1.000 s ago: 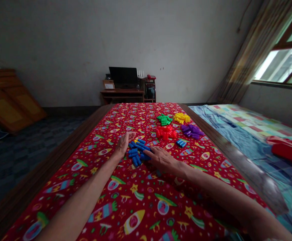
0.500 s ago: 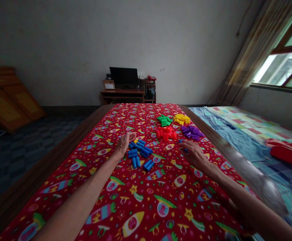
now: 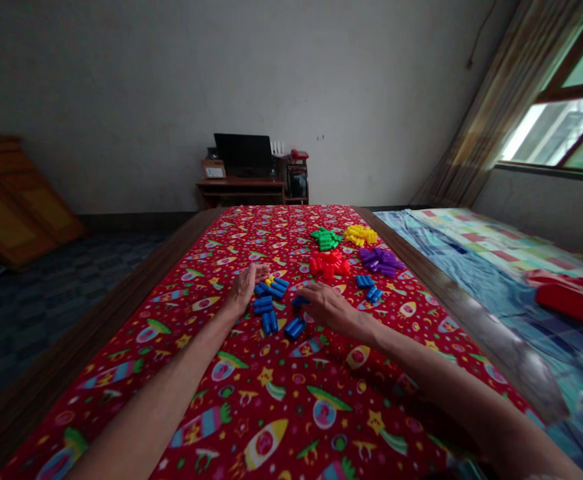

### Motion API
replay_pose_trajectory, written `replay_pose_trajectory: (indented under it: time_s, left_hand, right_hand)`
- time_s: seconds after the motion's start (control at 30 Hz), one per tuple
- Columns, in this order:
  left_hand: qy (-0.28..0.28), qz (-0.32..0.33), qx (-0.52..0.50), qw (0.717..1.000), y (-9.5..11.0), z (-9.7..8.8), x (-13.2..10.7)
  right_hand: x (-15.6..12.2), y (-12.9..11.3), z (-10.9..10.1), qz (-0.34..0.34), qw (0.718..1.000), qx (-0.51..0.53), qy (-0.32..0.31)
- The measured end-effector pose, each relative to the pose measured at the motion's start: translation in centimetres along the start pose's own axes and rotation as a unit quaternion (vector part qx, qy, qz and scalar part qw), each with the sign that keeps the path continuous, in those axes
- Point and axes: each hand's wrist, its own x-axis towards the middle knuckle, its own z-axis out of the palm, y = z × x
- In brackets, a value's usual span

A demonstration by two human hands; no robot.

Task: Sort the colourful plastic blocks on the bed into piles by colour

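Observation:
My left hand (image 3: pixel 246 285) rests on its edge, fingers stretched out and open, beside a loose group of blue plastic blocks (image 3: pixel 263 305) shaped like joined tubes. A small yellow piece (image 3: pixel 270 281) lies among them. My right hand (image 3: pixel 327 305) reaches in from the right, fingers closed round a blue plastic block (image 3: pixel 300 301) at the right side of this group. Nearer to me lies another blue block (image 3: pixel 295 328). A few blue blocks (image 3: pixel 364 281) sit apart on the right, below the purple pile.
Farther off on the red patterned cloth (image 3: pixel 271 233) are piles of green (image 3: pixel 326 238), yellow (image 3: pixel 360 235), red (image 3: pixel 329 264) and purple (image 3: pixel 381 261) blocks. A bed (image 3: pixel 476 267) stands along the right. A desk with a monitor (image 3: pixel 244 153) is against the wall.
My right hand has moved left from beside the purple pile to the blue group, leaving blue blocks there and closing on another one. My left hand has stayed in place.

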Motion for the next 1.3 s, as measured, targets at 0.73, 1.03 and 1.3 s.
replay_pose_trajectory:
  time_s: [0.73, 1.03, 1.3]
  left_hand:
    - [-0.005, 0.015, 0.038, 0.999, 0.3, 0.2, -0.3]
    - [-0.015, -0.001, 0.043, 0.999, 0.5, 0.3, -0.4]
    - [-0.02, -0.008, 0.058, 0.998, 0.7, 0.3, -0.3]
  right_hand:
    - [-0.4, -0.2, -1.9, -0.073, 0.989, -0.024, -0.127]
    - [-4.4, 6.4, -6.1, 0.089, 0.985, -0.109, -0.096]
    - [-1.4, 3.2, -5.5, 0.034, 0.997, -0.052, -0.049]
